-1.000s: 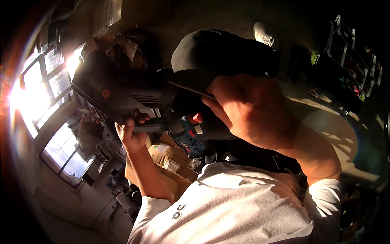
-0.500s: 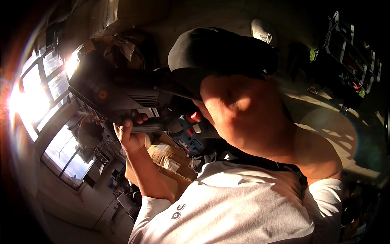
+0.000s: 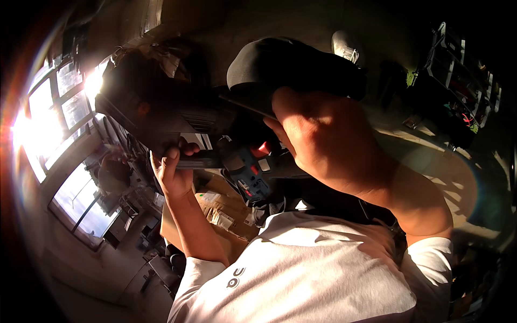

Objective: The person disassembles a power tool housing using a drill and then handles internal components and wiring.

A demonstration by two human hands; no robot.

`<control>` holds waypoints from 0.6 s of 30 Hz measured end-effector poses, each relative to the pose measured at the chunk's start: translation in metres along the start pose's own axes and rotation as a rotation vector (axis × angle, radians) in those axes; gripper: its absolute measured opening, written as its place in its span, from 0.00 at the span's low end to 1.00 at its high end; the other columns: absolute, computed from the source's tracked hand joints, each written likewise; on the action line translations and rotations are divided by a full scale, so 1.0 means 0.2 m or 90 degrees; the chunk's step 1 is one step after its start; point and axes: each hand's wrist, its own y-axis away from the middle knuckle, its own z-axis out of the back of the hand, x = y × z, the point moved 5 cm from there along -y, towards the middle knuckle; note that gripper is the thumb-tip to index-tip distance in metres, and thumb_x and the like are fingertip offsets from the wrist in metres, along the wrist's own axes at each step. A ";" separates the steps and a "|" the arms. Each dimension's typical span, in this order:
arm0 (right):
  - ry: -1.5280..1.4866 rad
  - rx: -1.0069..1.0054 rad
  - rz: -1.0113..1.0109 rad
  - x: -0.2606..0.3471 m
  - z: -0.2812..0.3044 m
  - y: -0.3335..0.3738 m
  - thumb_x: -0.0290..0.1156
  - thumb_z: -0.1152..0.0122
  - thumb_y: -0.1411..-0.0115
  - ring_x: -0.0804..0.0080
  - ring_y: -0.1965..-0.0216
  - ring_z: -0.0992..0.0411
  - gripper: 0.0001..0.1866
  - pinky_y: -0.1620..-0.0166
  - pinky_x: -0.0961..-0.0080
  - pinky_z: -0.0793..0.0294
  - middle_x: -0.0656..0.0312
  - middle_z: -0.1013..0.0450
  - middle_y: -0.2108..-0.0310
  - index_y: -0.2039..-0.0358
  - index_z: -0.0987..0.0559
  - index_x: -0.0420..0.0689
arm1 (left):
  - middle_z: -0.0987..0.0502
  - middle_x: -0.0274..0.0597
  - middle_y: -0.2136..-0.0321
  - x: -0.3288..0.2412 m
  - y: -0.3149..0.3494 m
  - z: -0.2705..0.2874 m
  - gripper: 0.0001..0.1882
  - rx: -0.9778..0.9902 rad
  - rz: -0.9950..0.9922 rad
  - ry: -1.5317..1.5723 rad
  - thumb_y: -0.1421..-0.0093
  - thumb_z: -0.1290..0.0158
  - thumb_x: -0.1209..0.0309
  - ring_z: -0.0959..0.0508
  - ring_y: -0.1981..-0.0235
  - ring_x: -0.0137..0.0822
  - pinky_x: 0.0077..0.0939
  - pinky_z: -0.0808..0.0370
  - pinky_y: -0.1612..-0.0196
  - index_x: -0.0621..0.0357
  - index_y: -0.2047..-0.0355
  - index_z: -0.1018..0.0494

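Note:
In front of me, mostly in shadow, is a large black ribbed part [image 3: 199,119] with a faint orange round spot. My left hand [image 3: 175,167] is closed at its near edge, thumb on top and fingers curled around. Beside that hand, a dark blue cordless power tool [image 3: 249,175] with red details lies close to the black part. My right hand [image 3: 307,121] is closed, its back toward me, over a thin dark bar-like piece [image 3: 245,103]. Its fingertips are hidden, so what it grips cannot be made out fully.
An open cardboard box [image 3: 223,215] stands below the power tool. My dark-clothed knee [image 3: 258,64] rises beyond my right hand. A dark rack of tools and cables [image 3: 458,81] is at the far right. Bright windows [image 3: 46,116] glare at the left.
My right hand has turned and shifted slightly, its wrist now more bent. The black part has tilted a little and looks darker. My left hand keeps its grip.

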 end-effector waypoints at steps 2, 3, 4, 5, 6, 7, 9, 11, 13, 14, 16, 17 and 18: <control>0.029 0.020 -0.021 -0.04 0.00 0.01 0.28 0.37 0.44 0.56 0.80 0.27 0.11 0.78 0.64 0.29 0.54 0.31 0.83 0.73 0.32 0.41 | 0.28 0.41 0.67 -0.03 0.01 -0.06 0.18 -0.007 0.004 -0.001 0.42 0.48 0.75 0.27 0.69 0.35 0.40 0.26 0.60 0.58 0.51 0.34; 0.037 0.018 -0.014 -0.05 0.01 0.02 0.29 0.39 0.43 0.55 0.80 0.27 0.10 0.78 0.64 0.28 0.54 0.30 0.83 0.72 0.31 0.41 | 0.28 0.41 0.68 -0.04 0.02 -0.07 0.19 -0.037 0.002 -0.015 0.43 0.47 0.75 0.26 0.70 0.35 0.39 0.25 0.61 0.60 0.51 0.34; 0.045 0.016 -0.008 -0.06 0.02 0.02 0.30 0.41 0.42 0.55 0.80 0.26 0.09 0.78 0.63 0.28 0.54 0.29 0.83 0.72 0.31 0.41 | 0.28 0.41 0.68 -0.05 0.02 -0.09 0.19 -0.069 0.001 -0.029 0.44 0.47 0.76 0.25 0.71 0.35 0.37 0.23 0.62 0.61 0.50 0.34; 0.054 0.013 -0.001 -0.07 0.02 0.02 0.31 0.43 0.41 0.55 0.80 0.26 0.09 0.78 0.62 0.27 0.54 0.28 0.83 0.71 0.30 0.40 | 0.27 0.41 0.69 -0.06 0.03 -0.12 0.20 -0.099 -0.001 -0.041 0.45 0.46 0.76 0.24 0.72 0.35 0.36 0.22 0.64 0.62 0.50 0.34; 0.041 0.039 -0.035 -0.08 0.02 0.03 0.33 0.43 0.39 0.52 0.79 0.26 0.11 0.76 0.60 0.27 0.52 0.28 0.82 0.70 0.31 0.40 | 0.27 0.40 0.68 -0.09 0.03 -0.17 0.22 -0.110 0.005 -0.049 0.44 0.47 0.77 0.24 0.72 0.35 0.34 0.22 0.62 0.63 0.48 0.35; 0.043 0.041 -0.045 -0.08 0.01 0.02 0.34 0.43 0.39 0.52 0.79 0.26 0.11 0.76 0.60 0.27 0.52 0.28 0.82 0.70 0.31 0.40 | 0.27 0.39 0.68 -0.11 0.04 -0.20 0.23 -0.127 0.001 -0.082 0.44 0.46 0.75 0.23 0.71 0.35 0.34 0.23 0.61 0.63 0.47 0.35; 0.050 0.039 -0.073 -0.11 0.00 0.02 0.34 0.42 0.39 0.51 0.78 0.25 0.12 0.76 0.59 0.27 0.51 0.28 0.82 0.70 0.31 0.40 | 0.27 0.38 0.68 -0.15 0.04 -0.25 0.26 -0.153 -0.005 -0.145 0.43 0.44 0.73 0.23 0.69 0.35 0.33 0.23 0.60 0.63 0.45 0.36; 0.033 0.042 -0.068 -0.13 0.00 0.02 0.35 0.42 0.39 0.51 0.78 0.25 0.12 0.76 0.59 0.27 0.51 0.28 0.82 0.70 0.31 0.40 | 0.30 0.43 0.56 -0.24 0.07 -0.28 0.34 -0.292 -0.150 -0.424 0.43 0.38 0.65 0.29 0.53 0.38 0.35 0.29 0.51 0.62 0.40 0.39; 0.019 0.040 -0.059 -0.13 -0.01 0.02 0.35 0.42 0.39 0.51 0.78 0.25 0.12 0.76 0.59 0.28 0.51 0.27 0.82 0.70 0.31 0.39 | 0.34 0.46 0.50 -0.37 0.16 -0.41 0.38 -0.458 -0.452 -0.805 0.44 0.36 0.61 0.34 0.46 0.40 0.37 0.32 0.47 0.60 0.38 0.41; 0.022 0.032 -0.057 -0.15 0.00 0.02 0.35 0.42 0.39 0.51 0.78 0.25 0.12 0.76 0.59 0.28 0.51 0.27 0.81 0.70 0.31 0.39 | 0.48 0.48 0.38 -0.40 0.18 -0.52 0.36 -0.382 -0.439 -0.874 0.43 0.38 0.63 0.38 0.42 0.43 0.39 0.36 0.41 0.61 0.38 0.40; 0.014 0.033 -0.053 -0.15 -0.01 0.03 0.35 0.42 0.39 0.50 0.78 0.25 0.13 0.76 0.59 0.28 0.51 0.27 0.81 0.70 0.31 0.39 | 0.31 0.48 0.49 -0.38 0.17 -0.73 0.19 -0.098 -0.461 -0.775 0.45 0.40 0.73 0.28 0.50 0.44 0.34 0.31 0.47 0.59 0.52 0.25; 0.011 0.029 -0.062 -0.15 0.00 0.03 0.36 0.42 0.39 0.50 0.78 0.25 0.13 0.76 0.59 0.28 0.50 0.27 0.81 0.70 0.31 0.39 | 0.24 0.46 0.57 -0.33 0.10 -0.82 0.14 0.065 -0.425 -0.725 0.46 0.42 0.77 0.24 0.56 0.44 0.32 0.29 0.50 0.58 0.58 0.23; 0.012 0.025 -0.072 -0.16 0.00 0.04 0.36 0.42 0.39 0.50 0.78 0.25 0.13 0.76 0.58 0.28 0.50 0.27 0.80 0.70 0.31 0.40 | 0.24 0.45 0.58 -0.26 0.06 -0.89 0.15 0.109 -0.372 -0.742 0.46 0.43 0.79 0.23 0.58 0.45 0.31 0.27 0.52 0.57 0.57 0.24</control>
